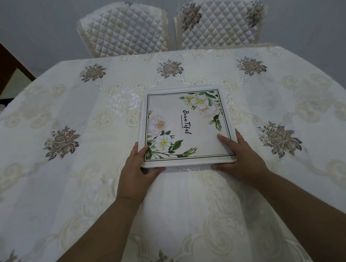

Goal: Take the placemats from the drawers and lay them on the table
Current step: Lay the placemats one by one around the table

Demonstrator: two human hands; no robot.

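Note:
A stack of square white placemats (pixel 185 126) with a black border line, white flowers and the word "Beautiful" printed on top is over the middle of the table (pixel 69 177). My left hand (pixel 137 173) grips its near left corner, thumb on top and fingers underneath. My right hand (pixel 240 157) grips the near right corner the same way. The stack's near edge is lifted slightly off the cloth, with a shadow below it. How many mats are in the stack cannot be told.
The table wears a cream embroidered cloth with grey-brown flower motifs. Two chairs with quilted white covers (pixel 124 30) (pixel 220 20) stand at the far side. A dark wooden piece (pixel 0 64) shows at the far left, with another quilted cover at the left edge.

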